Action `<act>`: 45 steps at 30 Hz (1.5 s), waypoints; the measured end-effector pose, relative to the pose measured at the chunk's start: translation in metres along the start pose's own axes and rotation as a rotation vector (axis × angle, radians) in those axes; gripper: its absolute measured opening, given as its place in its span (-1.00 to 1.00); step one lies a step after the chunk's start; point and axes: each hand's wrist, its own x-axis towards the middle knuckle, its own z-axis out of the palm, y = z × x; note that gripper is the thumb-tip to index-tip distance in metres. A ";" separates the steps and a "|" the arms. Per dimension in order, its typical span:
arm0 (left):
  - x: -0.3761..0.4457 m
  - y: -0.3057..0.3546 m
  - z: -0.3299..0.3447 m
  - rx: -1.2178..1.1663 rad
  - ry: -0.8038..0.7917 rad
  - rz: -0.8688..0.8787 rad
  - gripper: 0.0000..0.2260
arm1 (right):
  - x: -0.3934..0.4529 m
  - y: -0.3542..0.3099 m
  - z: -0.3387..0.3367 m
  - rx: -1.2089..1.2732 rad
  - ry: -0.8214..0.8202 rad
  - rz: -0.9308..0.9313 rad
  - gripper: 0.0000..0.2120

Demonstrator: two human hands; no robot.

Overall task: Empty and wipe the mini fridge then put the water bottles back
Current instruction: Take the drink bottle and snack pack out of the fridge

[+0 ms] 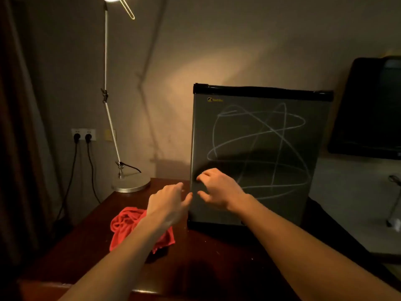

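Note:
A grey mini fridge [271, 135] with black trim and pale looping lines on its door stands shut on a dark wooden table [208, 261]. My left hand [168, 199] reaches to the door's left edge, fingers apart, fingertips at the seam. My right hand [219, 187] rests against the door's lower left, fingers spread, holding nothing. A crumpled red cloth [125, 224] lies on the table to the left of the fridge, partly under my left forearm. No water bottles are visible.
A desk lamp [130, 184] with a round metal base stands at the table's back left, its arm rising to a lit head. Two black plugs sit in a wall socket [83, 134]. A dark television [368, 109] is at the right.

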 end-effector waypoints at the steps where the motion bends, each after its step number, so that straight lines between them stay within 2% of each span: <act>1: 0.005 -0.006 0.002 0.005 0.004 -0.006 -0.65 | 0.010 -0.002 0.005 -0.040 -0.002 -0.048 -0.56; 4: 0.021 -0.024 0.011 0.002 0.028 -0.023 -0.65 | 0.042 -0.007 0.018 -0.214 -0.002 -0.204 -0.62; 7: 0.037 -0.038 0.018 -0.012 0.025 -0.026 -0.65 | 0.071 -0.012 0.026 -0.355 -0.023 -0.284 -0.68; 13: 0.056 -0.051 0.032 -0.043 -0.009 -0.019 -0.65 | 0.092 -0.015 0.036 -0.586 -0.101 -0.282 -0.69; 20: 0.060 -0.053 0.038 -0.057 -0.015 -0.017 -0.66 | 0.097 -0.015 0.049 -0.807 -0.182 -0.264 -0.61; 25: 0.050 -0.054 0.036 -0.037 -0.026 -0.028 -0.66 | 0.091 -0.020 0.047 -0.761 -0.182 -0.233 -0.61; 30: 0.038 -0.057 0.022 -0.044 -0.023 -0.031 -0.70 | 0.066 -0.041 0.031 -0.587 -0.012 -0.287 -0.68; 35: 0.010 -0.049 0.007 -0.059 -0.024 -0.013 -0.73 | 0.016 -0.068 0.008 -0.557 0.059 -0.279 -0.79; 41: -0.034 -0.026 -0.020 -0.077 -0.028 0.068 -0.78 | -0.046 -0.098 -0.024 -0.521 0.126 -0.193 -0.79; 45: -0.061 0.003 -0.032 -0.081 -0.089 0.193 -0.81 | -0.084 -0.102 -0.037 -0.558 0.172 -0.130 -0.82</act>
